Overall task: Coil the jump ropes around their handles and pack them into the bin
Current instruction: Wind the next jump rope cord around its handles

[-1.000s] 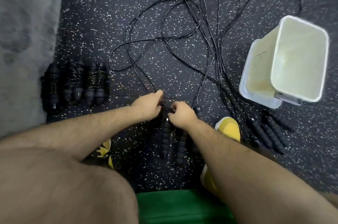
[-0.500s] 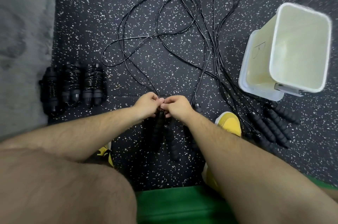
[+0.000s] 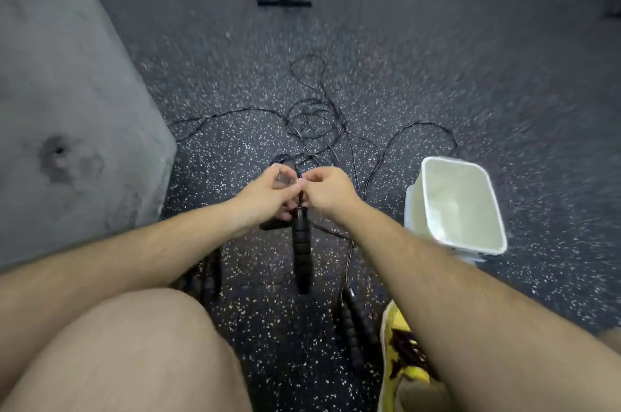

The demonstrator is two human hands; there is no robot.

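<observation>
My bare forearms reach forward and converge. My left hand (image 3: 268, 198) and right hand (image 3: 331, 191) meet fingertip to fingertip, fingers curled, pinching the jump rope (image 3: 302, 243) between them.

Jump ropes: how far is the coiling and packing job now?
Done: nothing shows inside the bin yet. In hand: left hand and right hand pinch the rope above one hanging handle. Left: tangled ropes on the floor and more handles by the shoe.
</observation>
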